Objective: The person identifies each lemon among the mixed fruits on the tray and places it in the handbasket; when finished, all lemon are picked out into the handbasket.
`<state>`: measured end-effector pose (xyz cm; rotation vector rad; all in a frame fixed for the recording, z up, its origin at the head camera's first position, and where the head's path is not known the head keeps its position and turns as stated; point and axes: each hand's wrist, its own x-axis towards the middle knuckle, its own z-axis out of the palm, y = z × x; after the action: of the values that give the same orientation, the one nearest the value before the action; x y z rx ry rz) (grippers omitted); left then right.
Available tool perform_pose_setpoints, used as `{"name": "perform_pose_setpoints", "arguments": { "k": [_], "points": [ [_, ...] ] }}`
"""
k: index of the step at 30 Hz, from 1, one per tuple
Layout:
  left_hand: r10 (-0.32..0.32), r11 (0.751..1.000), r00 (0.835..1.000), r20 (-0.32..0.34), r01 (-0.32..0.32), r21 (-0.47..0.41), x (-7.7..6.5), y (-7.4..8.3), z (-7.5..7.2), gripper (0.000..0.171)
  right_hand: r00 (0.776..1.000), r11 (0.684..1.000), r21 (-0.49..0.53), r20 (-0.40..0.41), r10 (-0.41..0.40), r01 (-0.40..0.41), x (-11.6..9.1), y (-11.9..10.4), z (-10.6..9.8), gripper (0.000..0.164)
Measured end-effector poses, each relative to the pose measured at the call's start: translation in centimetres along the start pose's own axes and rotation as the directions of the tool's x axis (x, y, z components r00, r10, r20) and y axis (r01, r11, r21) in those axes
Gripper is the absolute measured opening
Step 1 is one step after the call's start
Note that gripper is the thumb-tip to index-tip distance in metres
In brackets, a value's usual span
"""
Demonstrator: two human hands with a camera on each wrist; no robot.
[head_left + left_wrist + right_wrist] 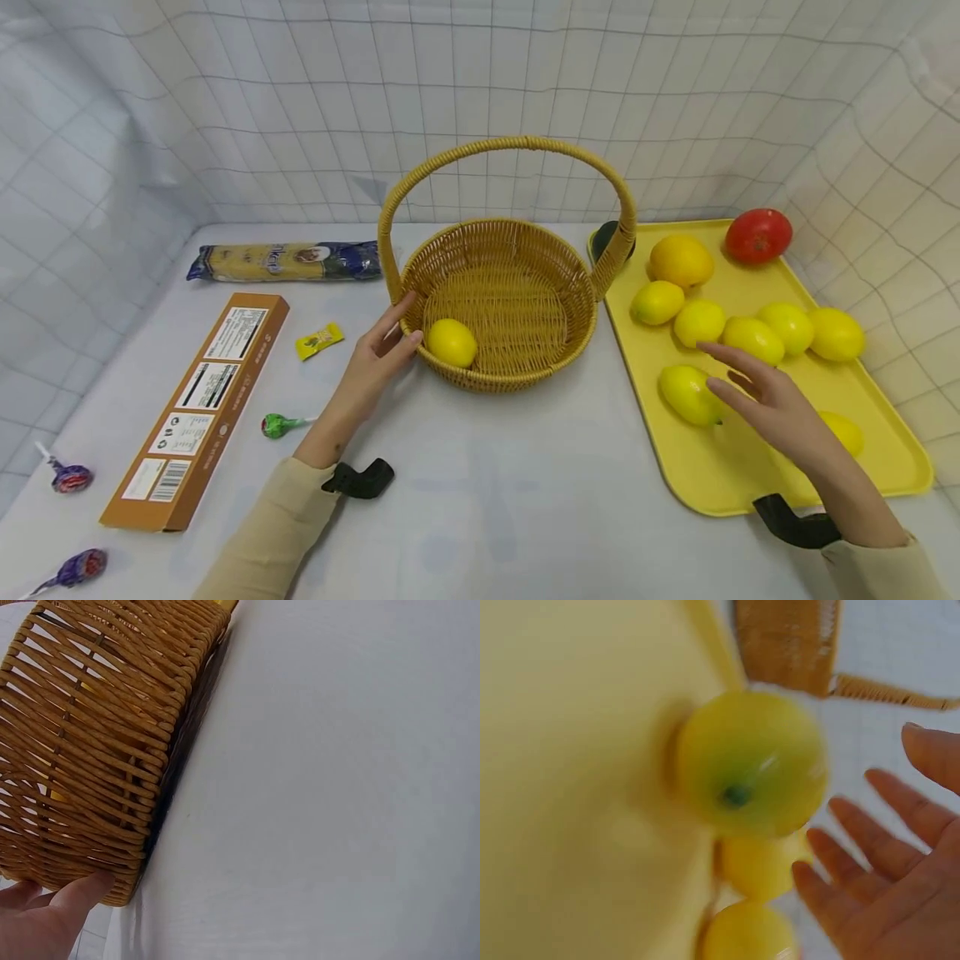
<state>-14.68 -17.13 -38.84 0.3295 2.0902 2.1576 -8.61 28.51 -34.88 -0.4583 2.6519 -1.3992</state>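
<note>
A round wicker basket point(517, 379) with a tall arched handle stands in the middle of the table. One lemon point(452, 342) lies inside it, near the left rim. My left hand point(375, 358) touches the basket's left side, its thumb point(88, 891) resting on the weave with the fingers partly hidden behind it. Over the yellow tray point(675, 475), my right hand point(776, 408) hovers with fingers spread and nothing in its grasp. Just beyond its fingertips lies a green-tipped lemon point(690, 394), which fills the middle of the right wrist view.
Several more lemons, an orange-yellow fruit point(681, 261) and a red fruit point(757, 237) sit on the tray. A dark green object point(602, 237) shows behind the handle. Leftward lie a noodle packet point(285, 262), brown box point(197, 412), yellow sachet point(319, 341), green lollipop point(276, 426) and two purple lollipops.
</note>
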Motion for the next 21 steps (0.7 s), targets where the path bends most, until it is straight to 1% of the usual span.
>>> {"name": "perform_pose_setpoints", "arguments": {
  "k": [2,4,5,7,8,10,12,15,18,20,21],
  "points": [
    [-0.001,1.000,1.000,0.006,0.001,-0.016,0.0,0.0,-0.1,0.058,0.996,0.995,-0.057,0.025,0.083,-0.082,-0.6,1.2,-0.1,0.054],
    [0.000,1.000,1.000,0.014,0.000,-0.030,0.1,0.0,-0.1,0.058,0.992,0.987,-0.110,0.047,0.120,-0.115,-0.9,2.1,0.3,0.061],
    [0.000,0.999,1.000,0.018,0.001,-0.037,0.1,0.0,-0.1,0.058,0.991,0.983,-0.140,0.045,0.130,-0.122,-0.9,2.3,0.6,0.064],
    [0.002,0.999,1.000,0.023,-0.001,-0.051,0.1,-0.1,-0.1,0.058,0.992,0.973,-0.199,0.018,0.124,-0.118,-0.8,2.6,1.3,0.067],
    [0.002,0.998,1.000,0.021,-0.001,-0.057,0.1,-0.1,-0.1,0.058,0.994,0.972,-0.213,-0.005,0.106,-0.105,-0.7,2.6,1.6,0.067],
    [0.003,0.998,1.000,0.017,-0.002,-0.063,0.1,-0.1,0.0,0.058,0.996,0.974,-0.209,-0.032,0.082,-0.087,-0.5,2.5,2.0,0.064],
    [0.003,0.998,1.000,0.015,-0.002,-0.067,0.1,-0.1,0.0,0.058,0.998,0.985,-0.160,-0.022,0.057,-0.059,-0.3,2.2,2.0,0.060],
    [-0.004,0.998,1.000,0.014,0.005,-0.067,0.1,-0.1,0.0,0.058,0.998,1.000,-0.009,0.055,0.011,-0.011,0.1,0.8,1.7,0.057],
    [-0.011,0.998,1.000,0.018,0.012,-0.069,0.1,0.0,-0.1,0.058,0.988,0.987,0.154,0.144,-0.062,0.040,1.5,-1.7,1.5,0.059],
    [-0.009,0.997,1.000,0.023,0.011,-0.075,0.2,0.0,-0.2,0.058,0.975,0.970,0.235,0.197,-0.106,0.058,3.1,-3.5,1.9,0.060],
    [-0.009,0.997,1.000,0.026,0.011,-0.079,0.2,0.0,-0.2,0.058,0.968,0.964,0.260,0.219,-0.121,0.062,4.1,-4.3,2.2,0.060]
  ]
}}
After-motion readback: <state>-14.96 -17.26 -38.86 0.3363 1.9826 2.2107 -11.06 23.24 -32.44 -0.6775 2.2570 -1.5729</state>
